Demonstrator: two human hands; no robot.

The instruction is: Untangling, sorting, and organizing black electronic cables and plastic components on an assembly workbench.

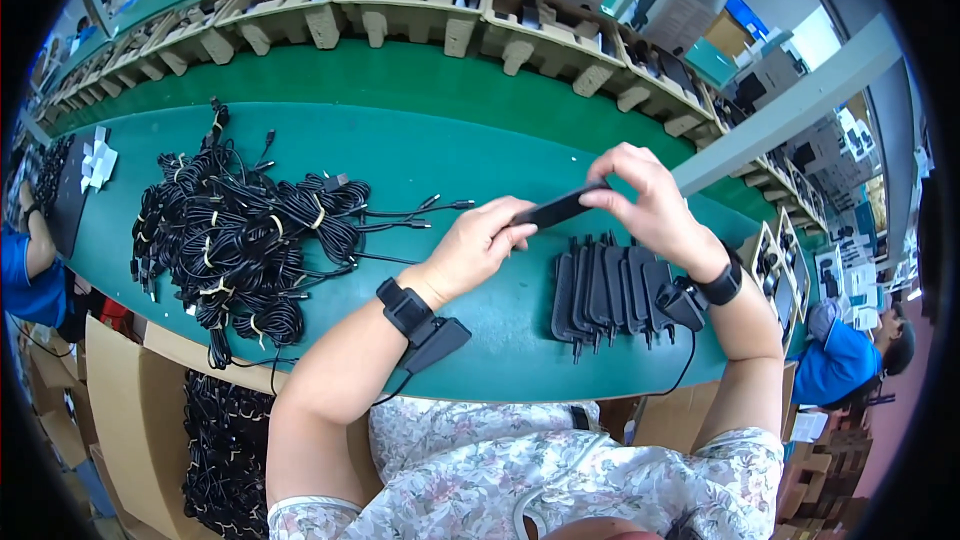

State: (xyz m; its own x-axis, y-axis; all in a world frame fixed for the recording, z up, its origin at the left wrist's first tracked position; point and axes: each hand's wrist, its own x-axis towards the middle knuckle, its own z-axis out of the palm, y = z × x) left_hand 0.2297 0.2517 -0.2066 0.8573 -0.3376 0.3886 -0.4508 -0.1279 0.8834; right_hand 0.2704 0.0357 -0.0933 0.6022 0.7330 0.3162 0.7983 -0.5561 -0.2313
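Note:
Both my hands hold one flat black adapter [556,209] above the green table [420,160]. My left hand [478,245] pinches its left end and my right hand [648,200] grips its right end from above. Just below, a row of several similar black adapters [612,292] stands on edge on the table. A heap of bundled black cables [245,240] lies to the left, a few loose plug ends pointing toward my left hand. Each wrist wears a black band with a small box on it.
Cardboard trays [420,5] holding black parts line the far side of the table. A cardboard box [225,450] of more cables stands at my lower left. A person in blue [840,360] sits at right, another person's blue sleeve [25,280] shows at left.

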